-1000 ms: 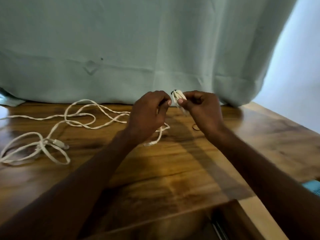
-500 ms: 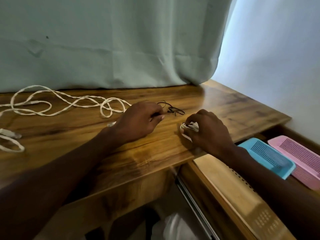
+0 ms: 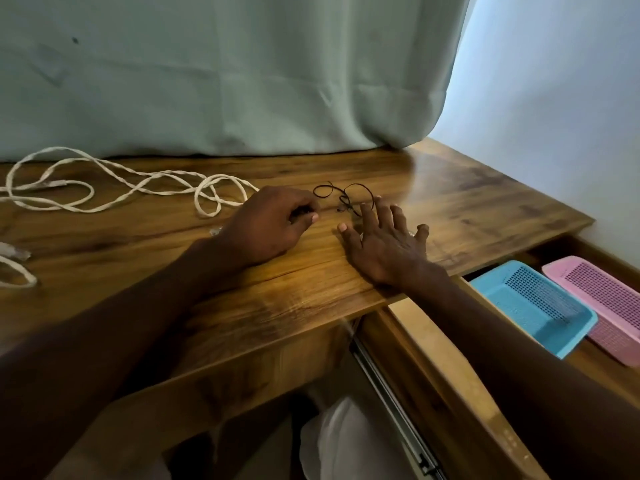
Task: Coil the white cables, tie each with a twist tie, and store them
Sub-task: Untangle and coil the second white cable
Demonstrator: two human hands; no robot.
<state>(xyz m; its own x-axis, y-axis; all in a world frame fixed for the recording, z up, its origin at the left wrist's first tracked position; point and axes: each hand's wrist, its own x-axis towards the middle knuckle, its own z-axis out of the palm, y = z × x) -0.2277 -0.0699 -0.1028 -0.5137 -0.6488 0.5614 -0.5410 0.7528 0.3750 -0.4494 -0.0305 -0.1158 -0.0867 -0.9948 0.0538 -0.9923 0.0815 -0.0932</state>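
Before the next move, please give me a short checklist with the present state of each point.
1. Twist ties within reach on the desk: ok.
2. Right hand free, fingers spread flat: ok.
3. Left hand holding a tie: cannot tell, fingers curled.
4. Coiled cable under right hand: cannot tell.
5. Loose white cable coiled: not ok.
6. Blue basket reachable in open drawer: ok.

No legible text anywhere.
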